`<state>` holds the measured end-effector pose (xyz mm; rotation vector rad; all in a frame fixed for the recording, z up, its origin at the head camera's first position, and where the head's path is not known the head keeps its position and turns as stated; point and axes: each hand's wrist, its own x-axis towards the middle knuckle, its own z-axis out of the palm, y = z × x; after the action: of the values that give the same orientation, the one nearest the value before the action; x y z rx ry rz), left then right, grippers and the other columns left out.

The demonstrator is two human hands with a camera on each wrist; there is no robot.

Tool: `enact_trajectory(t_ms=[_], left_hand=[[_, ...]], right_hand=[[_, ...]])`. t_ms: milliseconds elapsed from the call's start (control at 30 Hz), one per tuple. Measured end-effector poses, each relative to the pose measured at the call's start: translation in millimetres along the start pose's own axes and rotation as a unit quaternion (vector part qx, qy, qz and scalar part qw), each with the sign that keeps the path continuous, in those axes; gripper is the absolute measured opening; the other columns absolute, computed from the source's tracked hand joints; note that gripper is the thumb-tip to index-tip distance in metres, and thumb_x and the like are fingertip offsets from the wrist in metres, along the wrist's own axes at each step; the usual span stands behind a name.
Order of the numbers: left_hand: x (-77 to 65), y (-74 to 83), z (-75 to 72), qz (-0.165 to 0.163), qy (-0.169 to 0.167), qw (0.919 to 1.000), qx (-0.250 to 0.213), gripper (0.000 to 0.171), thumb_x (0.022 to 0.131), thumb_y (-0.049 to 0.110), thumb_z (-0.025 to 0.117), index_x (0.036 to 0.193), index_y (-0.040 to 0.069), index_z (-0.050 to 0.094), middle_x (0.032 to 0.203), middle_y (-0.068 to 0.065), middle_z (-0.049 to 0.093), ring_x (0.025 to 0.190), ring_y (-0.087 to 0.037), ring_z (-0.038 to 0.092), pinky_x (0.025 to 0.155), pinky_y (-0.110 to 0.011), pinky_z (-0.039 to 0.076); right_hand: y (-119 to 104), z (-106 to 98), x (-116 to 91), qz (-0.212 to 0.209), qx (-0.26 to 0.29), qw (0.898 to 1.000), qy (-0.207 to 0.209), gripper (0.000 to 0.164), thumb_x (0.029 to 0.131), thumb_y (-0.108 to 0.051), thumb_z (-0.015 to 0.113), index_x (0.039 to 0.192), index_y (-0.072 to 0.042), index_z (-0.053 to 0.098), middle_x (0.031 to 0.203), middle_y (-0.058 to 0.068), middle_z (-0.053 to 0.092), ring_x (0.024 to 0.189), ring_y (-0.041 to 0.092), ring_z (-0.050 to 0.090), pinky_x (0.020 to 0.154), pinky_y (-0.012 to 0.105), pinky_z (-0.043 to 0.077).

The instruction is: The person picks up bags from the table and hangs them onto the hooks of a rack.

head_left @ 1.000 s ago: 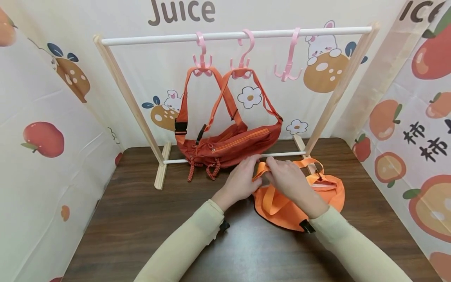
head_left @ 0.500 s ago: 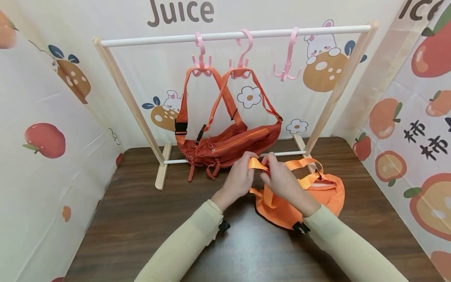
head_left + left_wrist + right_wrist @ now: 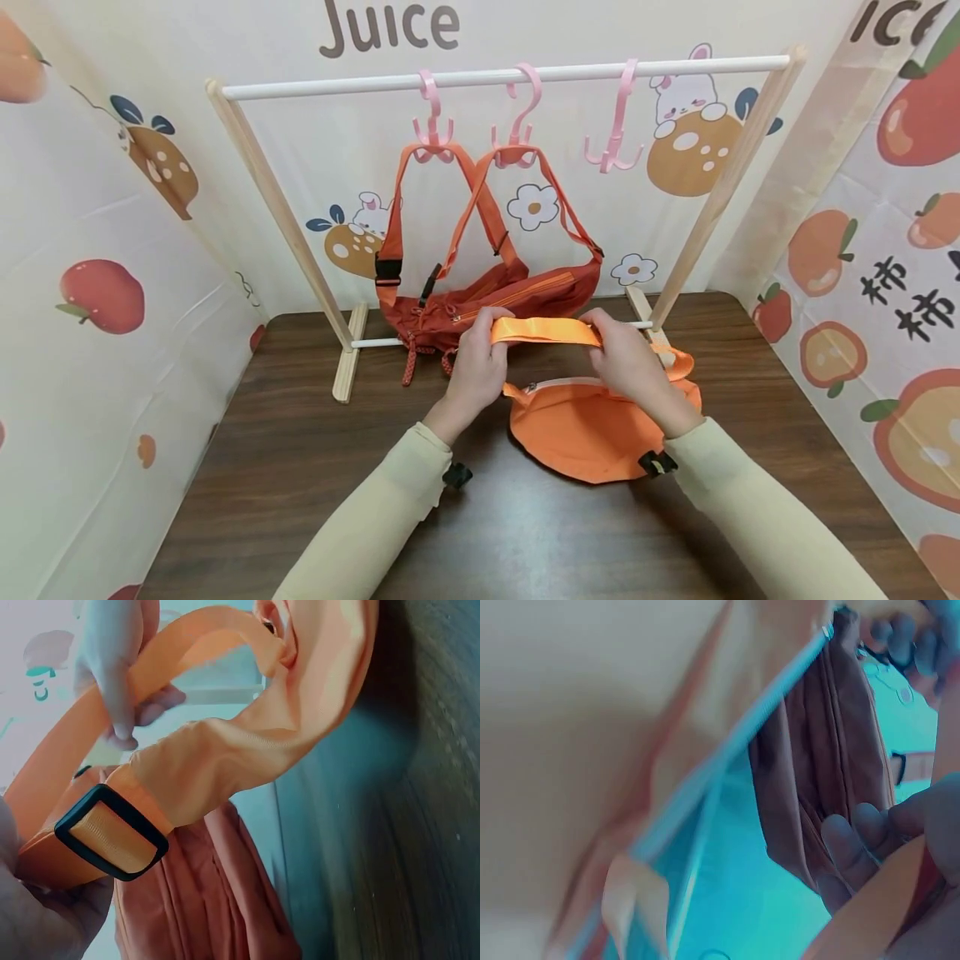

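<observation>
An orange waist bag (image 3: pixel 581 429) with a pale zipper is on the table in the head view, its strap (image 3: pixel 547 331) stretched level above it. My left hand (image 3: pixel 477 360) grips the strap's left end and my right hand (image 3: pixel 624 354) grips its right end. In the left wrist view, a black slider buckle (image 3: pixel 112 832) sits on the strap close to the left hand (image 3: pixel 45 919). The right wrist view has the right hand (image 3: pixel 937 847) curled round the strap, with the bag's zipper (image 3: pixel 735 742) running diagonally beside it. The right forearm hides part of the bag.
Behind the hands, two rust-red bags (image 3: pixel 510 300) hang by straps from pink hooks (image 3: pixel 432 125) on a white rail (image 3: pixel 330 86). Another pink hook (image 3: pixel 617 125) hangs to the right with nothing on it. The rack's wooden feet (image 3: pixel 350 354) stand on the dark table (image 3: pixel 300 467).
The hands have moved apart, pulling the bunched strap into a straight span. The left hand shifted left, the right hand slightly right, and the orange bag slid left.
</observation>
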<state>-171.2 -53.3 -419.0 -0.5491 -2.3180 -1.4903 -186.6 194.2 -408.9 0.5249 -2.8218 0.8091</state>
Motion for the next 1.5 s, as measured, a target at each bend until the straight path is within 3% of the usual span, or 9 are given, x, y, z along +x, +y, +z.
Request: enact_trajectory(t_ms=[233, 367, 633, 833, 1033, 1167, 1367, 1500], left_hand=[[1.1, -4.0, -9.7, -0.008, 0.021, 0.9997, 0.009, 0.034, 0.098, -0.008, 0.046, 0.128, 0.002, 0.059, 0.094, -0.012, 0.061, 0.063, -0.02, 0.047, 0.066, -0.032, 0.046], [2.1, -7.2, -15.2, -0.013, 0.036, 0.9992, 0.007, 0.033, 0.098, -0.007, 0.046, 0.127, 0.002, 0.06, 0.099, -0.013, 0.065, 0.064, -0.02, 0.047, 0.066, -0.033, 0.045], [1.3, -15.8, -24.8, -0.035, 0.055, 0.9977, 0.017, 0.03, 0.101, -0.005, 0.045, 0.125, 0.001, 0.062, 0.103, -0.017, 0.068, 0.064, -0.022, 0.047, 0.066, -0.035, 0.045], [1.0, -18.6, -25.6, -0.054, 0.049, 0.9973, 0.008, 0.03, 0.1, -0.004, 0.048, 0.126, 0.002, 0.062, 0.114, -0.017, 0.069, 0.072, -0.023, 0.053, 0.072, -0.036, 0.047], [5.3, -11.7, -23.1, -0.052, 0.034, 0.9981, -0.003, 0.035, 0.099, -0.006, 0.051, 0.131, 0.004, 0.061, 0.127, -0.011, 0.067, 0.095, -0.021, 0.06, 0.083, -0.035, 0.049], [11.8, -3.8, -21.3, -0.042, 0.028, 0.9987, 0.005, 0.035, 0.1, -0.003, 0.055, 0.134, 0.005, 0.06, 0.124, -0.011, 0.068, 0.088, -0.024, 0.06, 0.076, -0.037, 0.049], [25.8, 9.8, -14.5, -0.016, 0.014, 0.9996, 0.019, 0.04, 0.098, -0.003, 0.061, 0.137, 0.004, 0.06, 0.124, -0.01, 0.068, 0.1, -0.021, 0.062, 0.087, -0.038, 0.052], [36.2, 22.5, -8.2, 0.008, 0.002, 0.9994, 0.034, 0.038, 0.099, 0.003, 0.068, 0.136, 0.008, 0.061, 0.114, -0.009, 0.068, 0.094, -0.021, 0.062, 0.084, -0.038, 0.054]], right_hand=[[10, -23, 8, 0.001, 0.021, 0.999, 0.04, 0.035, 0.091, 0.012, 0.063, 0.123, -0.001, 0.065, 0.107, 0.02, 0.07, 0.082, 0.033, 0.06, 0.072, 0.048, 0.053], [11, -36, 10, 0.01, 0.039, 0.998, 0.055, 0.035, 0.091, 0.014, 0.063, 0.122, -0.001, 0.066, 0.112, 0.02, 0.069, 0.091, 0.035, 0.062, 0.08, 0.051, 0.055], [9, -57, 14, -0.007, 0.06, 0.993, 0.098, 0.039, 0.089, 0.014, 0.063, 0.123, -0.004, 0.065, 0.09, 0.015, 0.062, 0.069, 0.027, 0.053, 0.057, 0.03, 0.045], [-4, -68, 21, -0.033, 0.069, 0.991, 0.113, 0.036, 0.09, 0.013, 0.063, 0.122, -0.004, 0.065, 0.086, 0.01, 0.057, 0.064, 0.024, 0.047, 0.055, 0.028, 0.041], [-19, -75, 30, -0.046, 0.068, 0.991, 0.104, 0.036, 0.09, 0.011, 0.062, 0.123, -0.005, 0.064, 0.084, 0.008, 0.056, 0.061, 0.024, 0.046, 0.056, 0.031, 0.04], [-28, -78, 35, -0.054, 0.06, 0.992, 0.098, 0.037, 0.089, 0.011, 0.061, 0.122, -0.005, 0.063, 0.084, 0.008, 0.055, 0.063, 0.025, 0.047, 0.06, 0.035, 0.04], [-41, -81, 42, -0.075, 0.059, 0.992, 0.085, 0.037, 0.087, 0.012, 0.061, 0.121, -0.003, 0.061, 0.086, 0.01, 0.056, 0.068, 0.025, 0.049, 0.064, 0.038, 0.041], [-50, -81, 46, -0.089, 0.051, 0.992, 0.076, 0.036, 0.088, 0.011, 0.062, 0.121, -0.002, 0.059, 0.085, 0.009, 0.056, 0.067, 0.025, 0.05, 0.065, 0.039, 0.044]])
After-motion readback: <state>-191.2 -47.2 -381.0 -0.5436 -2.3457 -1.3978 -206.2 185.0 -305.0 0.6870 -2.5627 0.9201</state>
